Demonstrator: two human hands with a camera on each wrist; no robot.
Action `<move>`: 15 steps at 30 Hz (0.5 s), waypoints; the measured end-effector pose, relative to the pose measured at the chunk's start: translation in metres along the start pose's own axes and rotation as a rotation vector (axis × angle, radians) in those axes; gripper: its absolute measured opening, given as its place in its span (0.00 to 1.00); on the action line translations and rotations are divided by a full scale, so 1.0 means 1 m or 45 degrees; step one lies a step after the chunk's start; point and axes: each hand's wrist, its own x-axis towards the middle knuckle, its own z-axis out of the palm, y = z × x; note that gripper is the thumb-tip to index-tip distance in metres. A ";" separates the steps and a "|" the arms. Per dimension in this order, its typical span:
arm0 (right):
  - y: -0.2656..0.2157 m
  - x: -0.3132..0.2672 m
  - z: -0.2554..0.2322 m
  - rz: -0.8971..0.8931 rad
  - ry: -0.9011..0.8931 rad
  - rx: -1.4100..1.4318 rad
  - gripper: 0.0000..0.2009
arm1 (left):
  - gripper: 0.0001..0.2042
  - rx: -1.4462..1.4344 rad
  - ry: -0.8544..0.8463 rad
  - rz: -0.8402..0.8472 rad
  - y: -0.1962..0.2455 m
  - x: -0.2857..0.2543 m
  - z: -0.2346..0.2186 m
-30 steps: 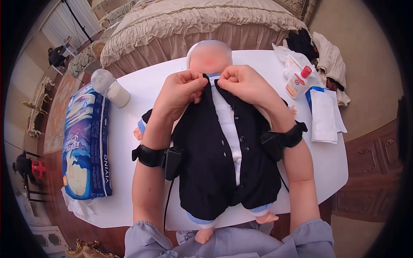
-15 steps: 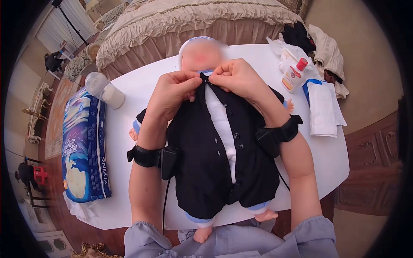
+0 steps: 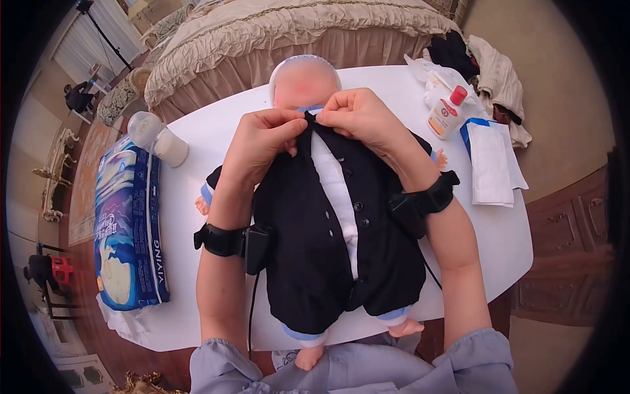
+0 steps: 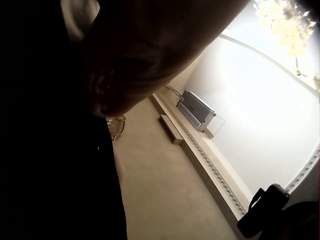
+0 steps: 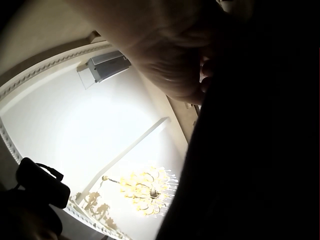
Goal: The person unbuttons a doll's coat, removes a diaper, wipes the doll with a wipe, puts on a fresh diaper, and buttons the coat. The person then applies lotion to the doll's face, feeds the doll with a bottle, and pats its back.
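A baby doll [image 3: 305, 84] in a white cap lies face up, feet toward me, wearing a black button-front romper [image 3: 302, 256] over white and light-blue clothing. My left hand [image 3: 266, 141] pinches the romper's left front edge at the neck. Right beside it, my right hand [image 3: 357, 118] pinches the opposite edge, so the two edges meet just under the doll's chin. Below, the front gapes over the white layer [image 3: 331, 177], with buttons along the right edge and buttonholes along the left. The fingertips' contact is partly hidden; both wrist views show mostly dark cloth and the hands' undersides.
On the white table [image 3: 210, 125], a blue diaper pack [image 3: 128, 230] and a bottle of white contents [image 3: 170, 148] stand left. To the right are a red-capped bottle [image 3: 446, 115], white folded sheets [image 3: 492, 167] and crumpled white cloth [image 3: 433, 79]. A bed [image 3: 295, 39] stands beyond.
Both hands have drawn closer together, bringing the romper's two front edges from apart to meeting at the neck. In the last half second the hands have barely moved.
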 end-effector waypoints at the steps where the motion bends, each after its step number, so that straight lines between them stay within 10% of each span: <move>1: 0.001 0.000 0.000 0.000 -0.002 -0.001 0.07 | 0.09 0.000 -0.001 0.000 0.000 0.000 0.000; 15: 0.010 0.005 0.000 -0.016 -0.002 0.033 0.07 | 0.07 0.190 0.062 0.130 -0.001 -0.001 0.011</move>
